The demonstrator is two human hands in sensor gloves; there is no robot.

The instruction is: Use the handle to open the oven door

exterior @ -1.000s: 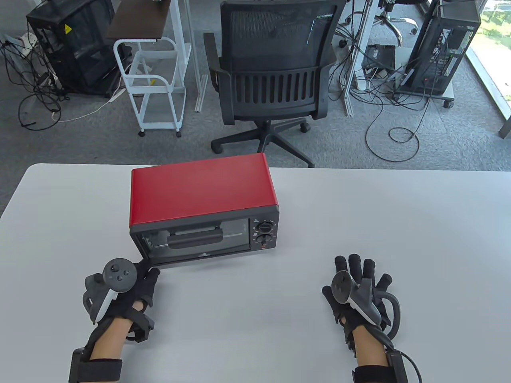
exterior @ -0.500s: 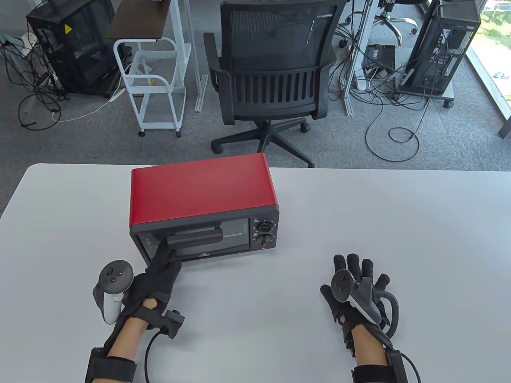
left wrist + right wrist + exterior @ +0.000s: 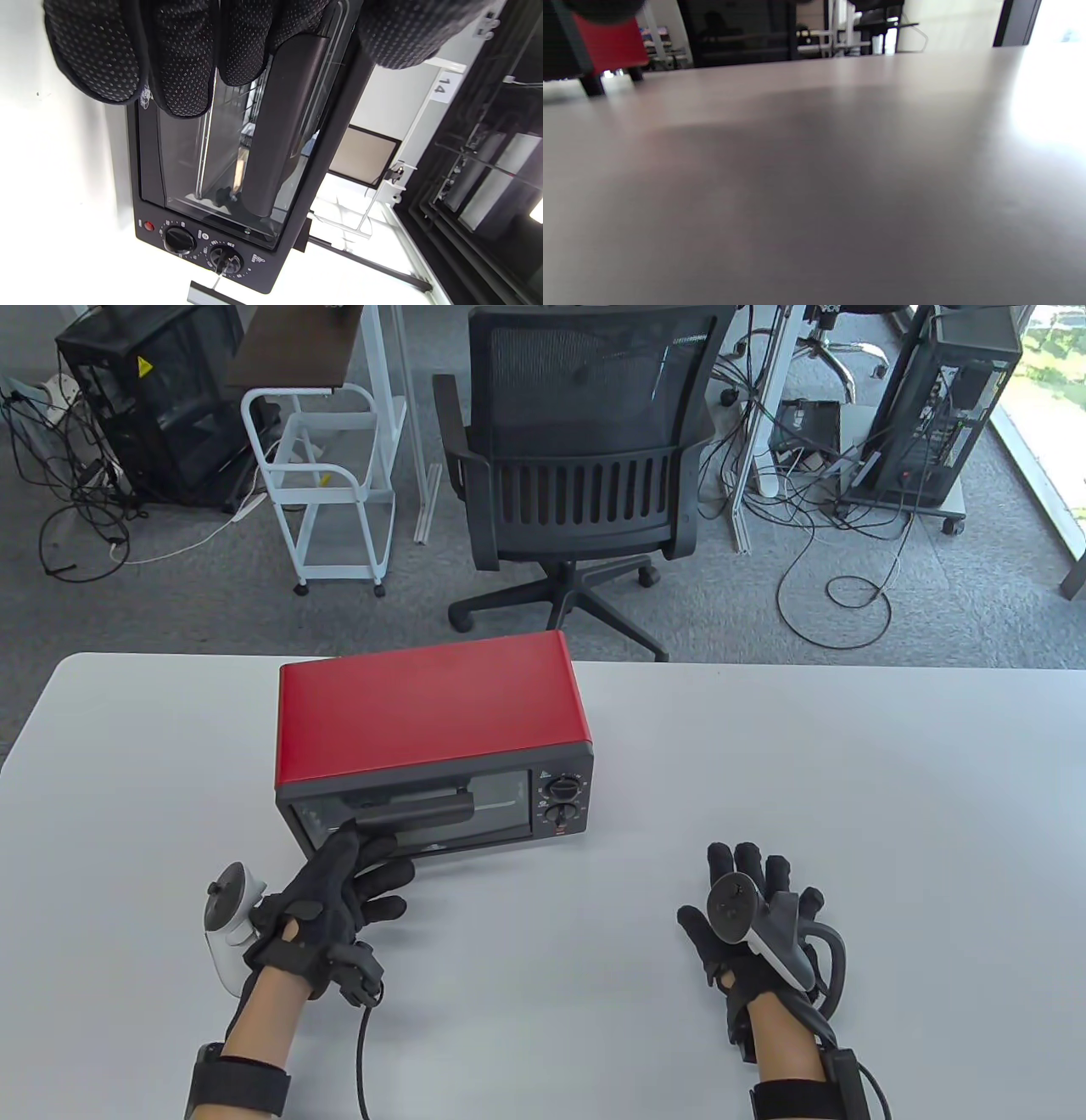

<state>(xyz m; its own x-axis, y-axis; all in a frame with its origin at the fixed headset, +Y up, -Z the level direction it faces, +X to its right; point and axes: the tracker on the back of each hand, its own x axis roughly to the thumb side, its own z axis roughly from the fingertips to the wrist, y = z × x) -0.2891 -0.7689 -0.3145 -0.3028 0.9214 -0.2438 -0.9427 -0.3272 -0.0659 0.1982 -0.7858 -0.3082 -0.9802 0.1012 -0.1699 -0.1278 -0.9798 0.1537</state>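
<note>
1. Right hand: near right, flat on the table, fingers spread, holding nothing.
2. Left hand: near left, fingers curled loosely at the handle's left end; firm grip uncertain.
3. Red toaster oven: left-centre, door closed. Step: securing the handle; next, pull down and nearward.

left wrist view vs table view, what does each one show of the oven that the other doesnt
Only the left wrist view shows the wire rack behind the door glass, the red light beside the knobs, and the left hand's fingers close up at the handle's end.

Only the table view shows the oven's red top, the right hand flat on the table, and the chair behind.

Both show the door handle, the two knobs and the left hand at the door.
</note>
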